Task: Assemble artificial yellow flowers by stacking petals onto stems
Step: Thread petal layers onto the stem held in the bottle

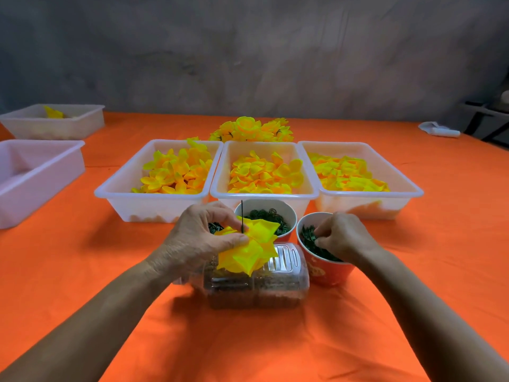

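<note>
Left hand [198, 238] pinching stacked petals [248, 249] on an upright stem [242, 216] above the near box [256, 288], spike kept clear for threading, while right hand [344, 238] fingers curl into the right cup [325, 268], probably picking a green piece.

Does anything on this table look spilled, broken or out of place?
Nothing looks spilled or broken. The one loose thing is a crumpled white cloth lying alone at the far right of the orange table. Petals sit inside their three bins, and finished flowers are piled behind them.
</note>
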The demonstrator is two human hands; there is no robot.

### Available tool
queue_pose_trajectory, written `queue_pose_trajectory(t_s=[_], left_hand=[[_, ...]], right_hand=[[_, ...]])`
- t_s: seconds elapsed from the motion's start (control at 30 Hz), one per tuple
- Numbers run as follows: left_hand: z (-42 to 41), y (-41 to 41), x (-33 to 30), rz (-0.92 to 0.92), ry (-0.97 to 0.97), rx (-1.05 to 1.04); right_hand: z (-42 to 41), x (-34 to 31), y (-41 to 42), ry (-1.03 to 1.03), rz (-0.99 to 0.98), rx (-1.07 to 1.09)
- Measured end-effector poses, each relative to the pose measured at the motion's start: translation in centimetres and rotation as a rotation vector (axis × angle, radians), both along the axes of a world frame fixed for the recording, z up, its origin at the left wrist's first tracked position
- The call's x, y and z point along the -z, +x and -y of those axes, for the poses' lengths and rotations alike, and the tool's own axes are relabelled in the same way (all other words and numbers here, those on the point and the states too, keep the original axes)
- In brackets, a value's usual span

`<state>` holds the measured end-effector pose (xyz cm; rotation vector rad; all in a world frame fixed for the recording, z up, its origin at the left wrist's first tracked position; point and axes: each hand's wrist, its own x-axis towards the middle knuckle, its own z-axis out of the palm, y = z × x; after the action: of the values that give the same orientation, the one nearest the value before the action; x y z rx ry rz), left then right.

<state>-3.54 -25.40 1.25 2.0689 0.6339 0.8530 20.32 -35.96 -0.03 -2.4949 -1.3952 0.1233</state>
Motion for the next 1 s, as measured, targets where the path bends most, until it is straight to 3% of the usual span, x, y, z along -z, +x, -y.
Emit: queue_pose_trajectory(t_s=[0.2, 0.43, 0.87, 1.0], left_hand=[[0.0, -0.1, -0.2, -0.020, -0.007, 0.017], [0.4, -0.2, -0.3, -0.016, -0.028, 0.010], [0.5, -0.3, -0.4, -0.021, -0.023, 0.014], [0.5, -0.3, -0.5, -0.029, -0.022, 0.008]], right_hand=[[-0.2, 0.0, -1.4, -0.126, 0.091, -0.019], [-0.1, -0.6, -0.7, -0.053, -0.098, -0.027], [0.4, -1.0, -0.1, 0.024, 0.039, -0.022], [0.8, -1.6, 0.8, 0.174, -0.206, 0.041]])
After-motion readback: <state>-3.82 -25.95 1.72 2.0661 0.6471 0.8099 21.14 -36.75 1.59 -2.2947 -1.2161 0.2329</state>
